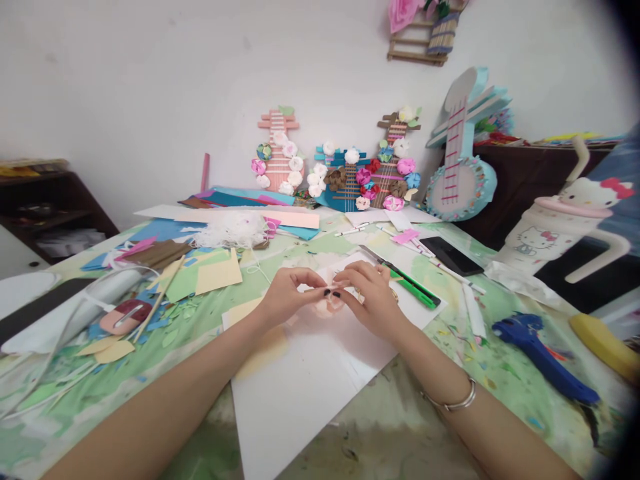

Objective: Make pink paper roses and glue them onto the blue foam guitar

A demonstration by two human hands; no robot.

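Observation:
Both hands meet over a white board [310, 387] on the table. Between their fingertips is a small pale pink paper flower [330, 305], partly covered by the fingers. My left hand [295, 293] pinches it from the left side, thumb and fingers together. My right hand [370, 293] pinches it from the right, its thumb beside the left thumb. Just beyond my right hand lies a green utility knife [413, 287] across the board's far corner. A pale yellow paper piece [260, 350] lies on the board under my left forearm.
A blue glue gun [545, 360], a black phone [451, 256] and a white cup [547, 230] stand or lie at right. Paper scraps [217, 273] and white shredded strands [230, 230] cover the left. Flower-decorated paper instruments [345, 180] lean against the wall.

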